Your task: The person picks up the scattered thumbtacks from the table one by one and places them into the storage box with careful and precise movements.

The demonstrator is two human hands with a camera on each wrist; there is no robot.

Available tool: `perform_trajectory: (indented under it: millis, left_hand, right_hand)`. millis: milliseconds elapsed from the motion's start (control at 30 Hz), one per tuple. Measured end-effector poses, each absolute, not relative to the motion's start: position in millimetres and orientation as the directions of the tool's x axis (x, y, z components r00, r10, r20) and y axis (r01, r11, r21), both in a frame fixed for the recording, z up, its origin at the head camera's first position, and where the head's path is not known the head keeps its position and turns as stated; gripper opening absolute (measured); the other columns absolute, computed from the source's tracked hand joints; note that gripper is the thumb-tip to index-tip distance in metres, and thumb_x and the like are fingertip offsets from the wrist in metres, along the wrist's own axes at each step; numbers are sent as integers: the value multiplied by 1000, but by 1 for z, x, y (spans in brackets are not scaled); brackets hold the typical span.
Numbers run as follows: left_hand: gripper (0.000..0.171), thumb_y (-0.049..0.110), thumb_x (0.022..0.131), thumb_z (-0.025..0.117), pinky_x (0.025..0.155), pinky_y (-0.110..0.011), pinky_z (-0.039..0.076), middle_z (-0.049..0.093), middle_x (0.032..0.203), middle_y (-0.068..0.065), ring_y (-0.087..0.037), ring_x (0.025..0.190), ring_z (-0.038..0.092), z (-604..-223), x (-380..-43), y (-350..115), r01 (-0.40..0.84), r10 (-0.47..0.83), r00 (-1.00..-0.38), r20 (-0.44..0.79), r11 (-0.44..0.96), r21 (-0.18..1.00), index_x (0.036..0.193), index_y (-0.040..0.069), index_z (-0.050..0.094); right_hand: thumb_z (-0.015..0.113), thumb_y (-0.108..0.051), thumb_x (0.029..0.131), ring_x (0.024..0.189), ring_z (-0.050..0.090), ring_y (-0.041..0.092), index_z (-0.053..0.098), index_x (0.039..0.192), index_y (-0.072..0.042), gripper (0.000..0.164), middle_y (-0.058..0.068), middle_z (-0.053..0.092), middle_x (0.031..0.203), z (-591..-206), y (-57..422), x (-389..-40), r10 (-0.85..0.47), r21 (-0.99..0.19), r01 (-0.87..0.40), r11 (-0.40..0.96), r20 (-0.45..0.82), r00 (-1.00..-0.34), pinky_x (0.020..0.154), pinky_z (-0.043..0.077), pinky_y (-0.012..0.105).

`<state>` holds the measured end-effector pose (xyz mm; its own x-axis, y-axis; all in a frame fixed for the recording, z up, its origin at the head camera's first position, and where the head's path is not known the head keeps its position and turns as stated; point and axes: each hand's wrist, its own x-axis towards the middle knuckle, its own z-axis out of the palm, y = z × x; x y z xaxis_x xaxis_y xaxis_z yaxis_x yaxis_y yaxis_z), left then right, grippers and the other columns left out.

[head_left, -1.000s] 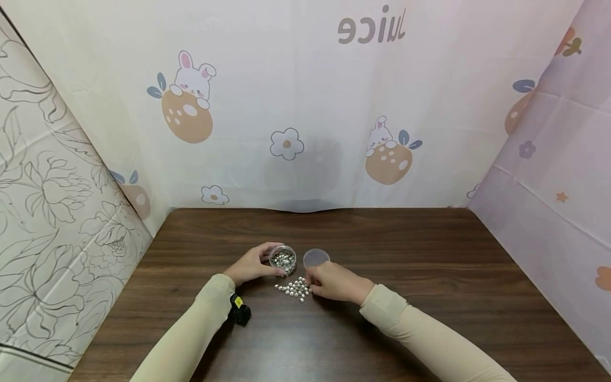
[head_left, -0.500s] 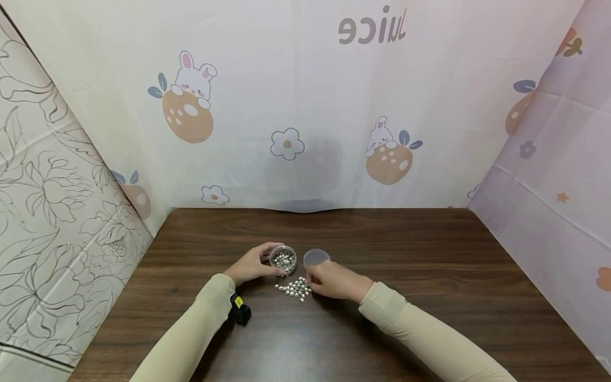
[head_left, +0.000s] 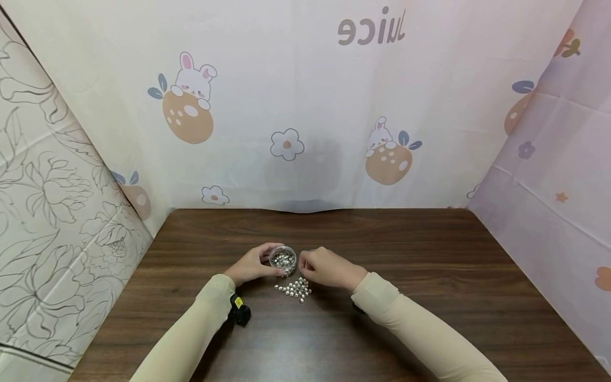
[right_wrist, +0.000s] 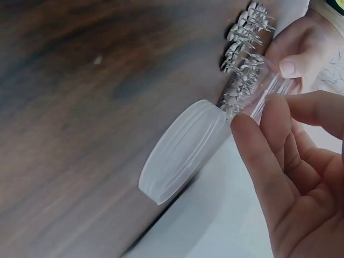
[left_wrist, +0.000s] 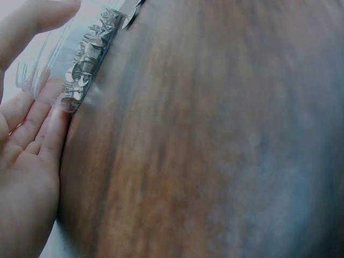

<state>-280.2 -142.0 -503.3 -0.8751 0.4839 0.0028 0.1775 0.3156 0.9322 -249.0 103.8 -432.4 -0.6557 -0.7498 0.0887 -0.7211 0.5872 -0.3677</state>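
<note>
My left hand [head_left: 253, 264] holds a clear round jar [left_wrist: 45, 70] of silver thumbtacks [left_wrist: 86, 54], thumb on the near side and fingers behind. Just right of its rim is my right hand [head_left: 329, 267], thumb and fingertips drawn together in a pinch. A small silver bit shows at the fingertips in the right wrist view, most of it hidden, as of a thumbtack. A loose pile of thumbtacks [head_left: 297, 288] lies on the table in front of the jar. Beside the jar stands a translucent lid [right_wrist: 183, 153], mostly covered by my right hand in the head view.
The dark wood table [head_left: 406, 318] reaches back to a printed cloth [head_left: 248, 175]. A black wrist device [head_left: 240, 310] with a yellow mark sits at the left cuff, and cloth also hangs along both sides.
My right hand has moved from the right edge of the pile up and left to beside the jar, now covering most of the lid. My left hand and the jar have stayed put.
</note>
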Motion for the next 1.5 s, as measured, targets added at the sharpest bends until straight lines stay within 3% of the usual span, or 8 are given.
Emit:
perform_trajectory:
  millis: [767,1033,1300,1500]
  left_hand:
    - [69,27,74,80,96,-48,42,56,126,-3,-15,111,52,-498,-280,-141,159,493,-870,-16,312,937,135,22,47]
    - [68,17,77,77,96,-51,42,52,131,-14,-24,114,51,-481,-271,-139,168,519,-855,0,276,946,136,14,45]
    - [65,29,73,80,97,-48,42,52,131,1,-13,112,51,-498,-279,-141,158,495,-869,-9,296,942,131,28,49]
    - [67,30,73,80,93,-46,45,56,126,-2,-15,109,53,-501,-279,-141,155,500,-866,-4,277,948,132,25,49]
  right_hand:
    - [51,-16,95,46,45,6,57,90,-14,8,-5,56,63,-433,84,-271,-687,-450,-654,608,114,-717,45,42,22]
    - [50,-17,95,45,45,6,57,90,-14,9,-5,57,63,-433,76,-279,-657,-450,-627,636,111,-746,46,43,21]
    - [50,-19,95,46,47,6,59,94,-14,10,-6,59,65,-432,73,-278,-642,-462,-610,644,106,-759,46,43,22]
    - [49,-18,95,43,43,6,57,91,-16,9,-5,56,60,-431,78,-270,-642,-457,-603,654,87,-762,43,39,21]
